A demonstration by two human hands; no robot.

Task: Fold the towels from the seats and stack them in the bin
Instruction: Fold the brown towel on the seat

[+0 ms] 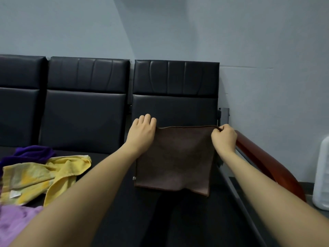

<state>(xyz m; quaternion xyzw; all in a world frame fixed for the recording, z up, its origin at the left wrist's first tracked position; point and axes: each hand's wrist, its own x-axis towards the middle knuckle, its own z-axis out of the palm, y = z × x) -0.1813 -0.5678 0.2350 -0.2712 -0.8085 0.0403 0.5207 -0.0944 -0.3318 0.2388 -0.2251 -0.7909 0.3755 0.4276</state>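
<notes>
Brown towel [175,157] stretched between left hand [142,131] and right hand [224,138], both gripping its top corners

My hands hold the brown towel [175,157] spread over the far end of the right seat [178,220]; bare seat in front of it, room to reach. Left side blocked by yellow towel [53,172], dark purple towel [33,154] and lilac towel [16,223]. Wooden armrest [267,164] close on my right; seat backs [85,107] wall off the far side.
</notes>
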